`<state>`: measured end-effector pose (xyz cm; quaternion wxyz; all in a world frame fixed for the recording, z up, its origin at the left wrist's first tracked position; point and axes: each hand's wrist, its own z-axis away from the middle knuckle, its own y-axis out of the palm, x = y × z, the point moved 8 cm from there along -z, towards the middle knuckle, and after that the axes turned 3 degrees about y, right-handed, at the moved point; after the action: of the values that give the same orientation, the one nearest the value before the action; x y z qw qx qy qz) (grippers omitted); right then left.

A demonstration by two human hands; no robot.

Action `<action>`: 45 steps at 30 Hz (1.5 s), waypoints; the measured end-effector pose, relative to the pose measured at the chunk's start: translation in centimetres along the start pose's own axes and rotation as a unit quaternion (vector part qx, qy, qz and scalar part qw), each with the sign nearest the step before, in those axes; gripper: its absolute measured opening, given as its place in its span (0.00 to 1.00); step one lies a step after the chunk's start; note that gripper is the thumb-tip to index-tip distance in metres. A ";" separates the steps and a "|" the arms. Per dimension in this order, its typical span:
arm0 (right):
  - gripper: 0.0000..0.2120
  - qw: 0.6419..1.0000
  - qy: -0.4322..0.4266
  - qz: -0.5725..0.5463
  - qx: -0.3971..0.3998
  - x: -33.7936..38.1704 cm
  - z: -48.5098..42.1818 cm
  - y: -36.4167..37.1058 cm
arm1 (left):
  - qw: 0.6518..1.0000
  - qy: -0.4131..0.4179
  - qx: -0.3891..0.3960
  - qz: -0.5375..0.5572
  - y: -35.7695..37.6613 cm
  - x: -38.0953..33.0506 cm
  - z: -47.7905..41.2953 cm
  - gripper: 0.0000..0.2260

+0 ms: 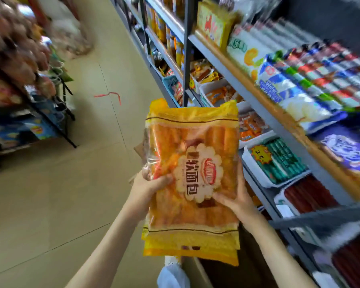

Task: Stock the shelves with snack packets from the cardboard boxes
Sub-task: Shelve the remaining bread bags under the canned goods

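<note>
Now the left hand (152, 183) and right hand (235, 196) curl fingers round a yellow bread packet (193, 177) mid-frame, not yet on the shelves (258, 100) at right.

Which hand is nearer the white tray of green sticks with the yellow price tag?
Right. The right hand grips the bread packet on the side beside the tray; the left hand holds its far side.

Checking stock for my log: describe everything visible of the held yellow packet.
The yellow bread packet is plastic with a clear middle showing orange-brown rolls, a cream flower-shaped label with brown characters and a red oval logo, and sealed yellow bands at both ends. It is held upright: the left hand grips its left edge, the right hand its right.
</note>
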<state>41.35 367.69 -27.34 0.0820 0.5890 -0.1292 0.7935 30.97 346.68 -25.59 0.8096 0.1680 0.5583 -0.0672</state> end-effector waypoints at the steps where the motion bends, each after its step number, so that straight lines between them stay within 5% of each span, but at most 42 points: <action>1: 0.49 0.999 -0.040 0.028 0.003 2.2 1.8 -0.5 | 1.000 0.009 0.001 0.011 0.6 -1.2 1.9 0.29; 5: 0.45 0.963 -0.199 0.178 -0.024 12.1 9.9 -2.2 | 0.995 0.065 -0.033 -0.070 3.0 -5.8 9.2 0.41; 7: 0.44 0.923 -0.274 0.267 -0.033 17.0 14.1 -2.3 | 0.944 0.201 -0.127 -0.229 4.0 -10.8 13.2 0.48; 8: 0.43 0.893 -0.314 0.320 -0.034 19.0 15.9 -2.0 | 0.882 0.299 -0.176 -0.320 4.9 -13.7 15.5 0.51; 10: 0.39 0.805 -0.397 0.438 -0.058 23.2 20.0 -1.7 | 0.671 0.494 -0.198 -0.515 9.4 -19.4 21.0 0.51; 12: 0.34 0.722 -0.436 0.534 -0.068 26.6 23.2 -2.0 | 0.477 0.579 -0.142 -0.646 14.6 -22.5 25.5 0.52; 14: 0.33 0.684 -0.442 0.576 -0.068 29.7 26.0 -3.1 | 0.415 0.607 -0.091 -0.671 17.4 -25.5 28.3 0.51; 20: 0.25 0.573 -0.431 0.683 -0.137 37.9 35.8 -6.6 | 0.367 0.710 -0.107 -0.591 22.2 -32.2 34.8 0.26; 22: 0.33 0.526 -0.406 0.724 -0.185 40.1 38.9 -8.0 | 0.343 0.771 -0.149 -0.515 23.7 -33.8 37.8 0.19; 26: 0.42 0.437 -0.378 0.762 -0.292 44.4 46.0 -10.4 | 0.327 0.837 -0.212 -0.383 27.0 -36.9 43.3 0.17; 32: 0.30 0.281 -0.353 0.784 -0.426 49.2 57.9 -13.6 | 0.322 0.890 -0.254 -0.201 32.2 -40.5 52.4 0.13; 38: 0.22 0.138 -0.344 0.792 -0.485 50.0 68.7 -17.0 | 0.270 0.918 -0.282 -0.075 37.9 -40.8 61.6 0.09; 42: 0.21 0.075 -0.332 0.801 -0.493 48.6 74.4 -21.8 | 0.249 0.922 -0.295 -0.024 43.5 -38.8 66.6 0.08; 45: 0.21 0.062 -0.309 0.816 -0.484 47.3 77.7 -26.2 | 0.257 0.924 -0.281 -0.028 48.3 -37.5 69.5 0.09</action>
<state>105.87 368.16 41.94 -0.3979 0.1366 -0.8980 -0.1287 92.82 364.78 40.90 -0.2625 -0.1380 0.9154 0.2724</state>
